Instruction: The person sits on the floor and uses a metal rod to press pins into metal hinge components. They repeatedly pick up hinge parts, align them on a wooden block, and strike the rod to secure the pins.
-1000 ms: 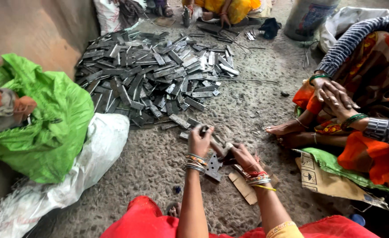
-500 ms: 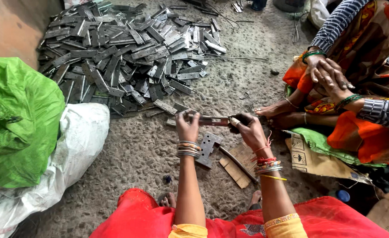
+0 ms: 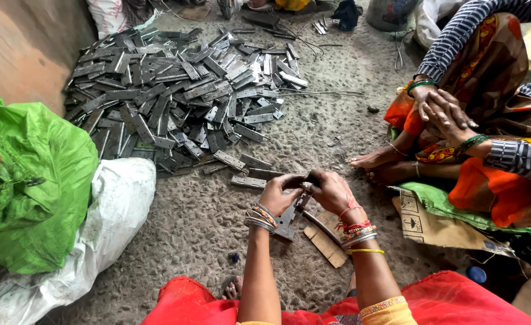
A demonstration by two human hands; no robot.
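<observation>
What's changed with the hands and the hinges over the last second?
Both hands, left hand and right hand, have drawn closer together over one metal hinge and now grip it between them. The hinge pile, green sack and seated co-worker look unchanged.

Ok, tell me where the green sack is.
In the head view, the green sack sits at far left, atop a white sack, below-left of the hinge pile.
</observation>
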